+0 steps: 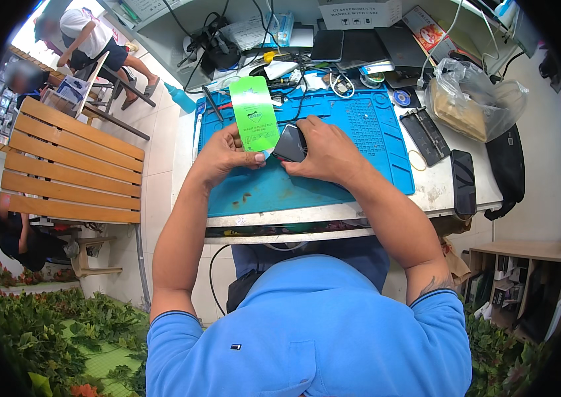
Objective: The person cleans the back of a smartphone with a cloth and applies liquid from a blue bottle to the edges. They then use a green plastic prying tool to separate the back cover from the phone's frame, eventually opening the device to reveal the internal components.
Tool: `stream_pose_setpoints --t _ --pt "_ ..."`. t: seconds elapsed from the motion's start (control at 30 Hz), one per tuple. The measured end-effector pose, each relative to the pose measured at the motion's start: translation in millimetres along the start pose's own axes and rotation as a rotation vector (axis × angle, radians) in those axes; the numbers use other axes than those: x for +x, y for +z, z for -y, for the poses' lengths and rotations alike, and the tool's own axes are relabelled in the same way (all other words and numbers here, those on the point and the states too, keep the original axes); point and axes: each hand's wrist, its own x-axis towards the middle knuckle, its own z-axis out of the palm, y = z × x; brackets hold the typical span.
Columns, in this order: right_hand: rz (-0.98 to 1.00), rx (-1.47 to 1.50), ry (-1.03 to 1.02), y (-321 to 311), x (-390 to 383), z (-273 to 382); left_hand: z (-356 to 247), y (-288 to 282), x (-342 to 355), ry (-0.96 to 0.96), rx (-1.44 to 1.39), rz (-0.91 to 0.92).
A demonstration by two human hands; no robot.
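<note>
My left hand (231,155) pinches the lower edge of a bright green printed sheet (250,106), near a small pale tab at its corner. Beside it, my right hand (320,149) is closed round a small dark phone (288,142), its fingertips along the top and side. The phone's near corner is close to my left thumb; whether they touch I cannot tell. Both hands are over a blue silicone work mat (260,195), with tools and cables behind them.
Right: disassembled phone part (426,135), black phone (463,182), bagged bundle (459,106). Back: clutter, cables, white box (360,14). Left: blue bottle (181,99), wooden slatted bench (72,165), other people (95,40) nearby. Lower right: shelf unit (518,251).
</note>
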Motion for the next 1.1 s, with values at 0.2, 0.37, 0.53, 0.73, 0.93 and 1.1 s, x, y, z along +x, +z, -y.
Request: stream_pose_setpoints --t 0.2,0.37,0.53,0.73,0.93,1.1 --pt "0.012 -0.004 0.005 -1.7 0.5 1.2 0.4 -14.6 -6.6 0.019 0.123 -0.063" --pt "-0.002 -0.007 -0.042 0.8 -0.4 1.5 11.2 -29.3 -1.5 0.258 0.428 -0.259" --pt "0.033 0.004 -0.066 -1.3 -1.1 3.7 1.1 -1.5 5.1 0.099 0.229 -0.226" --pt "0.04 0.015 -0.102 -1.7 -1.7 3.2 -3.8 3.6 5.9 -0.015 0.221 -0.145" --pt "0.059 0.03 -0.167 -1.4 -3.1 6.2 -6.8 -6.1 6.6 -0.043 0.204 -0.061" --pt "0.042 0.035 -0.228 -3.2 -2.6 6.4 -20.2 -4.3 2.6 -0.073 0.215 0.013"
